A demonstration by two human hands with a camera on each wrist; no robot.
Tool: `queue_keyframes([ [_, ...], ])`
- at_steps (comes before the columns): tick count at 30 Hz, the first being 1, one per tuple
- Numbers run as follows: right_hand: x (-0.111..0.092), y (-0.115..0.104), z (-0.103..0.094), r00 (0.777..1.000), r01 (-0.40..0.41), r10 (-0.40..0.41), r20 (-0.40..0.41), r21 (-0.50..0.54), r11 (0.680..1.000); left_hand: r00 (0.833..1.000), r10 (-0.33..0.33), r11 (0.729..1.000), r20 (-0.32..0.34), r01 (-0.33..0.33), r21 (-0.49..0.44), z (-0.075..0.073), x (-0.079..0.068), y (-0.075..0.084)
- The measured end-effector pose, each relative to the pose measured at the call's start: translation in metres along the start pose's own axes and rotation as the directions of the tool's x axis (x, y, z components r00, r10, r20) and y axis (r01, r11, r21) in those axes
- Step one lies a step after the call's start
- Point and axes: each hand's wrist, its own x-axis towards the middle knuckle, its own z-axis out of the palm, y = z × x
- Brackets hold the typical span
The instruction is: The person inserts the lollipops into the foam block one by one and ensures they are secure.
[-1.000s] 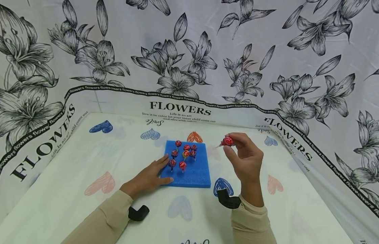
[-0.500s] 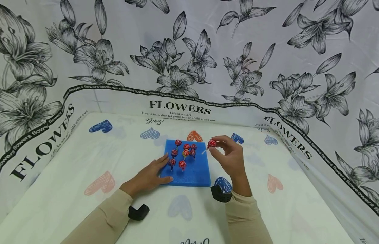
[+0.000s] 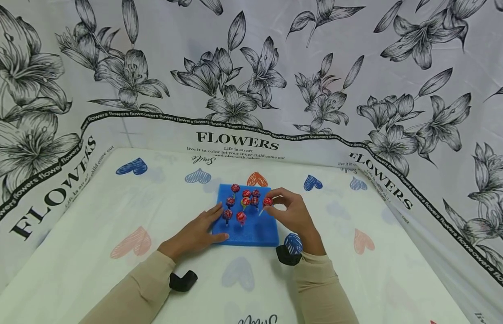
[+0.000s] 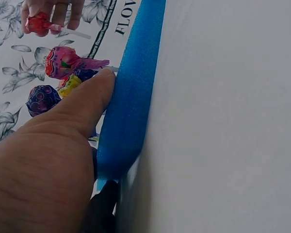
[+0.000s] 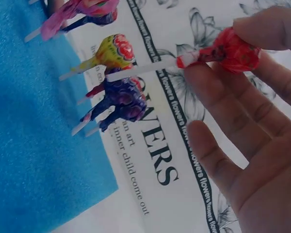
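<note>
A blue foam block [image 3: 251,236] lies on the table with several wrapped lollipops standing in it by their sticks, among them a pink one [image 3: 241,218] and a yellow-and-red one [image 5: 115,51]. My left hand [image 3: 196,234] rests on the block's left edge, fingers extended, thumb along the near side. My right hand [image 3: 293,213] pinches a red lollipop [image 5: 235,51] by its wrapped head between thumb and fingers. Its white stick points down and left over the right part of the foam, the tip free in the right wrist view.
The table wears a white cloth [image 3: 154,207] printed with hearts. Behind it hangs a curtain [image 3: 235,67] with black flower drawings. A dark wrist mount [image 3: 183,281] sits by the left cuff, another mount [image 3: 288,255] by the right.
My right hand has moved left with the red lollipop, from beside the foam block to over its right part. The left hand stays on the block.
</note>
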Motion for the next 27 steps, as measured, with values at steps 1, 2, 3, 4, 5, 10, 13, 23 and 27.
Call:
queue_keyframes([
  [1, 0.000, 0.001, 0.000, 1.000, -0.018, 0.018, 0.020, -0.003, 1.000, 1.000, 0.001, 1.000, 0.001, -0.001, 0.000, 0.000, 0.000, 0.000],
  [2, 0.000, 0.002, 0.001, 0.999, -0.033, 0.033, 0.041, -0.004, 0.999, 1.000, 0.001, 1.000, 0.002, -0.001, 0.000, 0.000, 0.000, 0.000],
  [3, 0.000, 0.003, 0.001, 0.997, -0.052, 0.052, 0.059, -0.007, 0.999, 1.000, 0.000, 1.000, 0.004, 0.000, 0.000, 0.000, 0.000, 0.000],
  [4, 0.000, 0.004, 0.002, 0.995, -0.071, 0.071, 0.075, -0.011, 0.997, 1.000, 0.000, 1.000, 0.004, 0.000, 0.000, 0.000, 0.000, 0.000],
  [5, 0.000, 0.004, 0.002, 0.992, -0.087, 0.088, 0.088, -0.010, 0.996, 1.000, -0.002, 1.000, 0.005, 0.002, 0.002, -0.001, -0.001, 0.000],
  [10, 0.000, 0.004, 0.002, 0.981, -0.156, 0.158, 0.115, -0.027, 0.987, 1.000, 0.000, 1.000, 0.003, 0.000, 0.006, -0.001, 0.000, 0.000],
  [13, 0.000, 0.006, 0.003, 0.975, -0.181, 0.184, 0.127, -0.034, 0.983, 1.000, 0.000, 1.000, 0.000, 0.000, 0.004, -0.002, 0.000, 0.000],
  [23, 0.000, 0.012, 0.006, 0.964, -0.209, 0.213, 0.158, -0.042, 0.977, 1.000, 0.012, 1.000, -0.001, -0.012, -0.009, 0.000, 0.000, -0.002],
  [27, -0.001, 0.012, 0.007, 0.960, -0.218, 0.224, 0.166, -0.052, 0.975, 1.000, 0.014, 1.000, -0.002, -0.014, -0.010, 0.000, 0.001, -0.002],
])
